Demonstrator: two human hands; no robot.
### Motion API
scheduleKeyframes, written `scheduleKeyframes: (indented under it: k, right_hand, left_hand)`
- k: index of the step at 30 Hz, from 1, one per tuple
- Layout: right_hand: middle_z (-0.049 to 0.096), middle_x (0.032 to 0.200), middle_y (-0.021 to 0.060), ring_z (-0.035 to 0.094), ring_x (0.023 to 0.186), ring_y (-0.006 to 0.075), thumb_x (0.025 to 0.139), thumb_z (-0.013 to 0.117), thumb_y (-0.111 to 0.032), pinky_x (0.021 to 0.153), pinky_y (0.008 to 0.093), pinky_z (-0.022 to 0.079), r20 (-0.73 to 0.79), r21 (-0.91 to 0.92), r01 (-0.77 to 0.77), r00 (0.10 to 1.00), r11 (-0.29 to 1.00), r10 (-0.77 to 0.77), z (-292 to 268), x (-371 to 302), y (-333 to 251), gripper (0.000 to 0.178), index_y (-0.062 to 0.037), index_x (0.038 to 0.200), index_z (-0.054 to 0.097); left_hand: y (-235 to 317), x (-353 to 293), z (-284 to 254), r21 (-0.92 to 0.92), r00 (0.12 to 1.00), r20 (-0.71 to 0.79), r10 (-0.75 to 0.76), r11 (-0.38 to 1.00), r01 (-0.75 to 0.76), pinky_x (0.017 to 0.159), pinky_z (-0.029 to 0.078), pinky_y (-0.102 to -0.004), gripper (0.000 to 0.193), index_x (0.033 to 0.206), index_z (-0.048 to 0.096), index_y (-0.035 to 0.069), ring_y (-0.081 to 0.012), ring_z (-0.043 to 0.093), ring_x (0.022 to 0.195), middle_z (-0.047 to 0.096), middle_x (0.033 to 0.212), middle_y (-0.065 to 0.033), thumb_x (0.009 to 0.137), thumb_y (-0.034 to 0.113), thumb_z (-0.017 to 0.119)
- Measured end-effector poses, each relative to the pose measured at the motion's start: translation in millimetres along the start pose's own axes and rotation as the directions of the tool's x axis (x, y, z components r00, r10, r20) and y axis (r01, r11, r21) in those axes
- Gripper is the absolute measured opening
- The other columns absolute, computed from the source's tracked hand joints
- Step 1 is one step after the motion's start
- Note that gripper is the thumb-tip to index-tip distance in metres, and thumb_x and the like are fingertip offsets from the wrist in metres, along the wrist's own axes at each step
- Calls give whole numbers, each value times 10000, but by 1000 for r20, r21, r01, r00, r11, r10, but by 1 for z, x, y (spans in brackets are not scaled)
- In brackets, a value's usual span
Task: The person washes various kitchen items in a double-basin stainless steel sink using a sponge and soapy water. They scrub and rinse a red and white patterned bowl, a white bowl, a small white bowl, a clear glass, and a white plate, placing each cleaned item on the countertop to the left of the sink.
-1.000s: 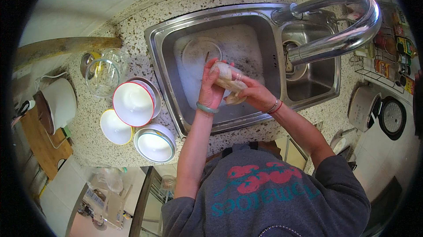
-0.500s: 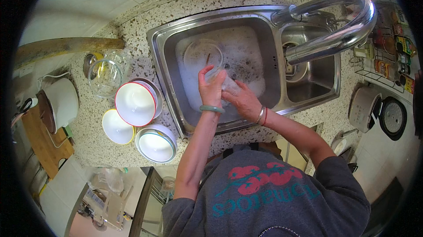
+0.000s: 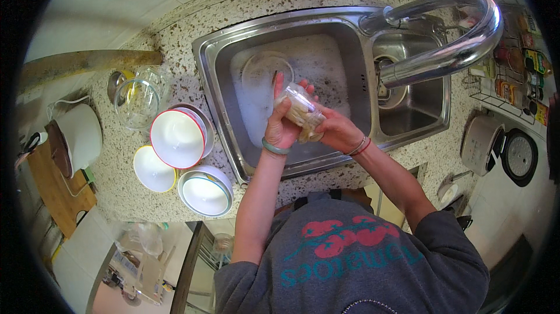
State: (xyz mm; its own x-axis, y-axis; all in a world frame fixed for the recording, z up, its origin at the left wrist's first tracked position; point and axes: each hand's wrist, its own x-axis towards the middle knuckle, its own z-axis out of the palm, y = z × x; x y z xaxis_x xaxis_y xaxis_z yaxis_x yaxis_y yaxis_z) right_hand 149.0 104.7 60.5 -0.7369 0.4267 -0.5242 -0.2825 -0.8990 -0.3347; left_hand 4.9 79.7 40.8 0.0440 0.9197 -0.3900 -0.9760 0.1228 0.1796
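Observation:
A clear, see-through cup [image 3: 298, 105], tilted, is between my two hands above the large sink basin. My left hand [image 3: 280, 129] wraps its left side, thumb across the near face and fingertips showing past the far end. My right hand [image 3: 342, 132] grips the nearer, right end; some of its fingers look distorted through the clear wall, and I cannot tell whether they are inside. Below, a round clear dish [image 3: 267, 70] lies in the soapy water [image 3: 321, 60], a thin brown stick-like thing beside its rim.
Left of the sink stand a red-rimmed bowl [image 3: 178, 138], a yellow-rimmed bowl [image 3: 153, 169], stacked bowls [image 3: 204, 195] and clear glass bowls [image 3: 136, 103]. A chrome faucet [image 3: 443, 57] arches over the small basin [image 3: 408, 118]. A spice rack [image 3: 513, 89] stands far right.
Both hands have turned and drawn slightly nearer, bringing the clear cup up into plainer view. My right hand has shifted around to the cup's near end. The dishes stay put.

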Motion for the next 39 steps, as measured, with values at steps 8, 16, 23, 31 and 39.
scheduleKeyframes:
  k: [8, 16, 23, 31, 39]
  right_hand:
    - [597, 1126, 91, 558, 1036, 272, 766, 422, 68, 971, 370, 343, 246, -934, 340, 835, 110, -492, 16, 0, 14, 530, -175, 1220, 546]
    - [609, 1102, 83, 573, 1011, 254, 744, 439, 64, 1012, 438, 308, 283, -958, 228, 844, -172, -456, -21, 21, 42, 514, -165, 1186, 568]
    - [505, 1236, 89, 502, 1112, 182, 734, 429, 47, 965, 308, 375, -58, -99, 37, 997, 994, -43, -15, 7, -6, 616, 13, 1345, 355]
    - [519, 1227, 76, 482, 1142, 185, 724, 432, 76, 977, 303, 354, -48, -234, 68, 995, 970, -82, 2, -1, -2, 569, -22, 1283, 457]
    - [584, 1167, 96, 520, 1120, 279, 718, 432, 94, 1014, 383, 304, 334, -941, 255, 811, -223, -480, 19, 0, 5, 517, -112, 1166, 586]
  left_hand:
    - [6, -3, 7, 123, 995, -98, 11, 992, 1, 896, 463, -425, 652, 1341, 306, 119, -247, 549, 999, 541, 1090, -124, 795, 167, 659]
    - [-14, 6, 0, 685, 826, -445, 346, 726, 64, 771, 482, -323, 732, 1358, 248, 44, -202, 555, 948, 535, 1089, -124, 792, 189, 690]
    - [6, -1, 2, 296, 978, -208, -9, 953, 71, 969, 387, -393, 676, 1384, 239, 141, -258, 462, 1145, 456, 1248, -132, 840, 201, 637]
    - [0, 2, 15, 61, 999, 38, 8, 998, -10, 979, 398, -452, 653, 1371, 300, 181, -261, 508, 1099, 519, 1164, -101, 812, 164, 637]
    - [7, 2, 30, 457, 946, -294, 136, 889, 14, 869, 469, -370, 717, 1346, 278, 76, -217, 536, 1018, 514, 1128, -126, 759, 94, 689]
